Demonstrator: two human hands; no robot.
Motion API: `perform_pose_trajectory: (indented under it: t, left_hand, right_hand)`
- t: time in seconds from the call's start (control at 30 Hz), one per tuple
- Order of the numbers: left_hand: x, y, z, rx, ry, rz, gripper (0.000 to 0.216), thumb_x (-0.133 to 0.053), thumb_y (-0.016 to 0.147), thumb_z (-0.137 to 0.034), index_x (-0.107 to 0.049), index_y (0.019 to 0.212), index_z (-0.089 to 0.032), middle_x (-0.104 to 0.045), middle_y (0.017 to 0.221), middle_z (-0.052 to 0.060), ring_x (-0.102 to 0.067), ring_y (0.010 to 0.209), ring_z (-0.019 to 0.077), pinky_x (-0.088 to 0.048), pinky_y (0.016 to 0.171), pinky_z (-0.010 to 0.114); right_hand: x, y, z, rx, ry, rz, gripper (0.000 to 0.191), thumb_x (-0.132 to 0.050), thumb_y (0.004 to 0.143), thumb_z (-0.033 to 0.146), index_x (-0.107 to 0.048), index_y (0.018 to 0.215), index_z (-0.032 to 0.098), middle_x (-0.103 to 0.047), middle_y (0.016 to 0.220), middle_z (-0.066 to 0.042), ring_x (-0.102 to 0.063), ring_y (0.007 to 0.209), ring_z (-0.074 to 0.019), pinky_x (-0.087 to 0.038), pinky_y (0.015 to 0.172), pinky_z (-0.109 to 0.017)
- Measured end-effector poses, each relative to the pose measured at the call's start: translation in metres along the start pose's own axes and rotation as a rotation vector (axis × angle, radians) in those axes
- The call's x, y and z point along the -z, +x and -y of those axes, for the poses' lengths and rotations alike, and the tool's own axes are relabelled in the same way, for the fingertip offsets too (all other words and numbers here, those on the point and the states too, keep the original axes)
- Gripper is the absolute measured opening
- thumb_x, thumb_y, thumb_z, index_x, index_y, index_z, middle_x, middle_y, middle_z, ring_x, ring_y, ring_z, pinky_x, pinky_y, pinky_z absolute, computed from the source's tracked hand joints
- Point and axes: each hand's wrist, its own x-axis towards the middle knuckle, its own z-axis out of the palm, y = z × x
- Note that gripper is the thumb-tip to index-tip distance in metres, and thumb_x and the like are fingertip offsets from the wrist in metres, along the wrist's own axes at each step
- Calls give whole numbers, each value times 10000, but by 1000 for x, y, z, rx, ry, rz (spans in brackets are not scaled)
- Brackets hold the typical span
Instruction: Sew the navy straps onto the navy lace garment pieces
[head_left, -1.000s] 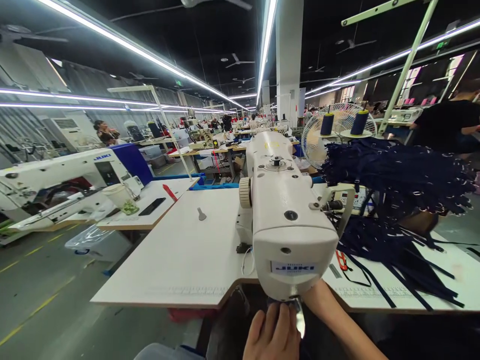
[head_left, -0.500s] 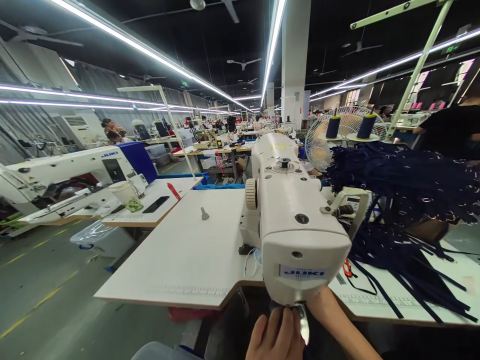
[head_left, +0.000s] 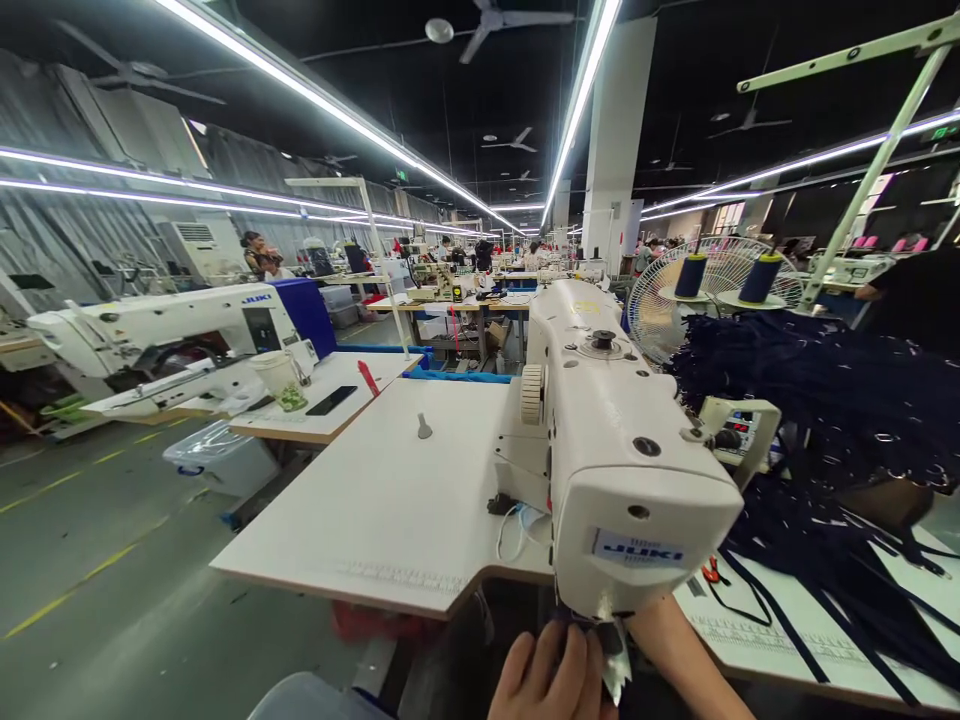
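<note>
The white JUKI sewing machine (head_left: pixel 622 430) stands in front of me, its head end towards me. Just below that head is my left hand (head_left: pixel 547 672), its fingers bent and close together, pressing on a dark piece of fabric (head_left: pixel 561 617) that shows only as a sliver at the fingertips. Beside those fingers a shiny metal part (head_left: pixel 616 665) hangs down. My right hand (head_left: pixel 654 620) reaches in from the right behind the machine head; wrist and forearm show, but its fingers are hidden. The needle area is also out of sight.
Navy straps with metal rings (head_left: pixel 825 400) are heaped at right, near red-handled snips (head_left: pixel 711 572). Two thread cones (head_left: pixel 690 276) and a fan (head_left: pixel 646 290) stand behind. On the white tabletop (head_left: pixel 360 500) lies a small grey tool (head_left: pixel 424 428). Another machine (head_left: pixel 180 335) stands left.
My view has shifted, so the machine and tables appear further right and slightly lower. My left hand stays below the machine head, and my right forearm still reaches behind it.
</note>
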Motion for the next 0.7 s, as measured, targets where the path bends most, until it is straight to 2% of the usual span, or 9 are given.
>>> perform_pose_trajectory:
  t: [0.2,0.47,0.6,0.7]
  left_hand:
    - [0,-3,3,-68,-15,20,435,-297,1019,-359,-709,908,-277,-711,819,-83,-624,805,82,-382,755,298]
    - [-3,-8,-2,-33,-57,-20,473,-258,1029,-374,-695,881,-271,-737,844,-104,-645,806,62,-380,748,298]
    - [-2,-7,-4,-16,-61,9,430,-292,1023,-371,-695,900,-285,-739,852,-110,-647,810,71,-368,761,304]
    - [0,-4,-4,1,-66,46,419,-292,1022,-354,-691,913,-287,-737,858,-108,-649,814,76,-363,776,308]
  right_hand:
    - [4,0,5,19,9,-18,249,-591,953,318,-607,1176,208,-607,1232,-69,-631,1016,-217,-548,852,-393]
    - [8,-6,15,28,63,6,274,-595,953,318,-593,1192,184,-615,1218,-74,-641,996,-213,-553,848,-416]
    - [7,-11,14,18,82,30,226,-581,891,193,-677,1093,160,-725,1022,-86,-679,931,-228,-576,784,-340]
    - [4,-10,11,3,67,13,289,-507,800,138,-741,968,156,-766,881,-88,-690,926,-260,-573,779,-315]
